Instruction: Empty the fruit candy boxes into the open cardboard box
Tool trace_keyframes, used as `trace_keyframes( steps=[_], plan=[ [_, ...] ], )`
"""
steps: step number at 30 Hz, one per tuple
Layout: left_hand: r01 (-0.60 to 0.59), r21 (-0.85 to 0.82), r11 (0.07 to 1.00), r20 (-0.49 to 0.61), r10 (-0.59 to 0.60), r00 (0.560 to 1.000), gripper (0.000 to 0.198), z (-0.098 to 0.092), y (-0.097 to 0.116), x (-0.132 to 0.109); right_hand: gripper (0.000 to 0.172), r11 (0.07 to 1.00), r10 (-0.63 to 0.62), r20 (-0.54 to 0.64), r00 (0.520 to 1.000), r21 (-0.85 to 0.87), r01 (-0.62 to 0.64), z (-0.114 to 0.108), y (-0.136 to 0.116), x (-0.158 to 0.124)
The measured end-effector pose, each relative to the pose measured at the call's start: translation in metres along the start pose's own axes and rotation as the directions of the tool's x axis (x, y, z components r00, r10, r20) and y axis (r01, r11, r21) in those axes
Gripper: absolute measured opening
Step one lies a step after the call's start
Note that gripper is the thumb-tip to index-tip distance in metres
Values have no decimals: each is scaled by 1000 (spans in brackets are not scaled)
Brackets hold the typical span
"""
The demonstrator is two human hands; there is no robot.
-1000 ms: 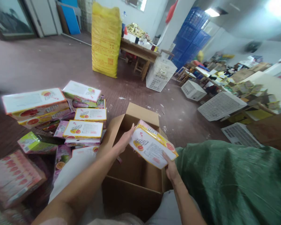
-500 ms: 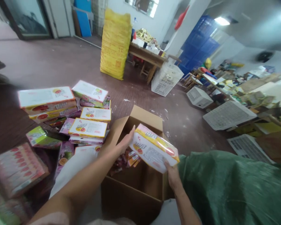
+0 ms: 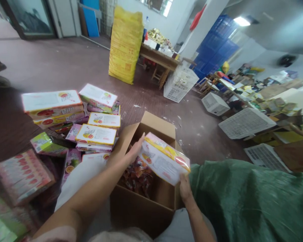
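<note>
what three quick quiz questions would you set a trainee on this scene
1. True or false: the left hand and the right hand are both on the box above the open carton.
2. What lies in the carton? A small wrapped packets B bottles C nothing
3. Fill in: the sack right of the carton is ____.
Key: 1 true; 2 A; 3 green.

Scuffed dark brown floor (image 3: 65,64). White walls, window (image 3: 166,5) up top. Tall yellow sack (image 3: 126,43) beside wooden table (image 3: 158,56). Blue crates (image 3: 212,47) stacked behind, white crates (image 3: 179,84) on floor. Ceiling light (image 3: 241,21) on.
</note>
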State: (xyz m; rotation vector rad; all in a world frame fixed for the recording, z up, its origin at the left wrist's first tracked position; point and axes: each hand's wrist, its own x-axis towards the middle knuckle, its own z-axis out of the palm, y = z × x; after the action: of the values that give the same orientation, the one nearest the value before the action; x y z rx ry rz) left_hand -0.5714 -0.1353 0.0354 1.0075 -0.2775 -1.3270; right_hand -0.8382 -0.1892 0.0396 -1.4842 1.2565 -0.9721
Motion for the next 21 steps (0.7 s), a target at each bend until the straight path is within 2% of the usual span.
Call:
trace_keyframes(
  steps=[2,4,8,10,12,14,16,19,21],
  plan=[
    [-60,43,997,-50,62,997,54,-2,0,0,66,1000,-7,-9,1000,-27,6,0,-3,3],
    [-98,97,990,-17,100,995,52,-3,1,-2,71,999,30,-6,1000,-28,-31,1,-8,6],
    [-71,122,990,55,64,996,57,0,8,-11,82,975,147,44,988,164,-152,8,-20,9],
    [-106,118,987,43,101,994,50,3,16,-17,82,948,193,66,979,246,-203,13,-25,7],
    [-160,99,982,13,160,987,38,6,25,-23,78,931,229,107,968,265,-249,16,-27,5],
    [-169,94,981,9,168,986,34,8,30,-27,76,924,245,150,958,263,-277,14,-28,3],
    [-153,128,980,63,146,987,35,10,29,-29,79,912,280,188,941,256,-322,9,-29,2],
    [-239,177,955,182,207,961,33,10,23,-29,89,878,379,226,897,219,-426,2,-30,-2],
    [-268,147,952,197,238,951,34,10,20,-27,89,907,340,137,931,214,-362,-1,-32,-5]
  ],
)
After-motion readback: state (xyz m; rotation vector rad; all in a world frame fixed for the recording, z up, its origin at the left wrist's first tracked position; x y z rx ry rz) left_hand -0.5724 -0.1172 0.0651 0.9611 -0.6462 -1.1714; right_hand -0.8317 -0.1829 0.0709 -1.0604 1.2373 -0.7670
